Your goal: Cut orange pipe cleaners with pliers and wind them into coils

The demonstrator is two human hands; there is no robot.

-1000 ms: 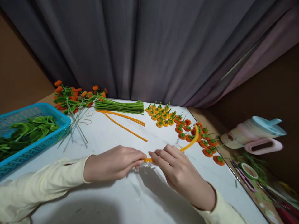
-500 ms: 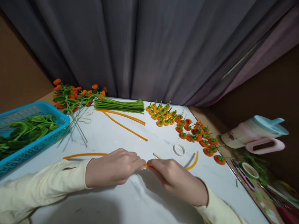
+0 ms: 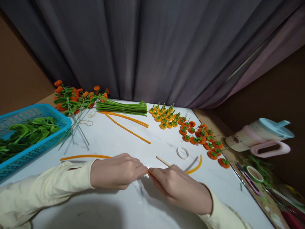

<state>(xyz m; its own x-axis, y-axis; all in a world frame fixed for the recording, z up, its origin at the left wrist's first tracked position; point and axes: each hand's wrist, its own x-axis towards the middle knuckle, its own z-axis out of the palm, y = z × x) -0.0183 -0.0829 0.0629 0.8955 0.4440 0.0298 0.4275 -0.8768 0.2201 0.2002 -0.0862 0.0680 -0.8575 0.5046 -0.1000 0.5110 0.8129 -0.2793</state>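
Observation:
My left hand (image 3: 121, 171) and my right hand (image 3: 175, 184) meet fingertip to fingertip above the white table (image 3: 133, 210). Both are closed in a pinch on an orange pipe cleaner (image 3: 85, 156), whose one end sticks out to the left and whose curved other end rises at the right. Only a speck of it shows between the fingertips; the rest of the middle is hidden by my hands. A thin wooden stick (image 3: 162, 161) pokes out just behind my right hand. Beyond it lies a white ring-shaped roll of tape (image 3: 182, 153).
Loose orange pipe cleaners (image 3: 128, 131) lie before a green bundle (image 3: 121, 107). Yellow flower heads (image 3: 164, 117) and orange ones (image 3: 200, 136) spread rightward. A blue basket (image 3: 47, 144) holds green leaves at left; finished orange flowers (image 3: 73, 95) lie behind. A tumbler (image 3: 259, 135) and scissors (image 3: 249, 179) are at right.
Both hands have shifted very slightly, still pinched together. The pipe cleaner's left end has slid a little further left, and its right end has drawn in slightly. More of the wooden stick shows.

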